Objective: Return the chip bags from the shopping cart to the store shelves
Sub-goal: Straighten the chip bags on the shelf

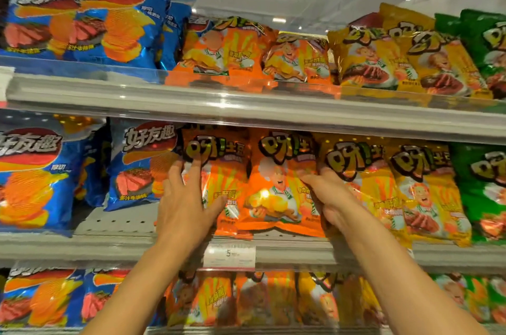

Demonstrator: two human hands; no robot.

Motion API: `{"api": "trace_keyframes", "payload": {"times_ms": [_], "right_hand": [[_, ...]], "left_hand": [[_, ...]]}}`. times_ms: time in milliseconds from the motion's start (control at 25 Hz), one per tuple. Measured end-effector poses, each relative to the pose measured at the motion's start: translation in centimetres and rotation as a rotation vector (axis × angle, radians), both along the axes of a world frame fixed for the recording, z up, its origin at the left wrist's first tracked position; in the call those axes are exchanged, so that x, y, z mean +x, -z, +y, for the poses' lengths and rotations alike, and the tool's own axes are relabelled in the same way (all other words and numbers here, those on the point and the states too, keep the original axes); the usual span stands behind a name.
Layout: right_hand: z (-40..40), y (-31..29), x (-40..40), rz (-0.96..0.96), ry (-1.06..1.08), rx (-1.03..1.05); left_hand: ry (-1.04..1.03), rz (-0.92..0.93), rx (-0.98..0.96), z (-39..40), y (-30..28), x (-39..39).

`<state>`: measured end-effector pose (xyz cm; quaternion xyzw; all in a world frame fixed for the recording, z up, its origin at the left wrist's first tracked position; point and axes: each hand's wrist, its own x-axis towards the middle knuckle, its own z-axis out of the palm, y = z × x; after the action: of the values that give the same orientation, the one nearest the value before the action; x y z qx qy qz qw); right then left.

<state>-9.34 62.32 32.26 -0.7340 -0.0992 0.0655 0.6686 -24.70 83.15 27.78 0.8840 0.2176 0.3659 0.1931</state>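
Note:
Two orange chip bags stand side by side on the middle shelf (301,252). My left hand (186,198) lies flat with straight fingers against the left orange bag (219,170), its thumb across the bag's front. My right hand (325,195) grips the right edge of the right orange bag (276,187), fingers curled behind it and thumb on its front. The shopping cart is out of view.
Blue chip bags (137,167) fill the shelf to the left, yellow bags (383,184) and green bags (482,187) to the right. The upper shelf (246,104) and the lower shelf hold the same kinds. A price tag (229,256) hangs on the middle shelf's front rail.

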Motion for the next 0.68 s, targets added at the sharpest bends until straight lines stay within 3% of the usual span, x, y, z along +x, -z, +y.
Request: {"api": "trace_keyframes", "payload": {"times_ms": [320, 680], "right_hand": [[-1.2, -0.3, -1.9, -0.185, 0.027, -0.189], [-0.8, 1.0, -2.4, -0.263, 0.223, -0.225]], "left_hand": [[0.063, 0.013, -0.002, 0.4, 0.0, -0.4], [0.135, -0.044, -0.204, 1.7, 0.4, -1.0]]}}
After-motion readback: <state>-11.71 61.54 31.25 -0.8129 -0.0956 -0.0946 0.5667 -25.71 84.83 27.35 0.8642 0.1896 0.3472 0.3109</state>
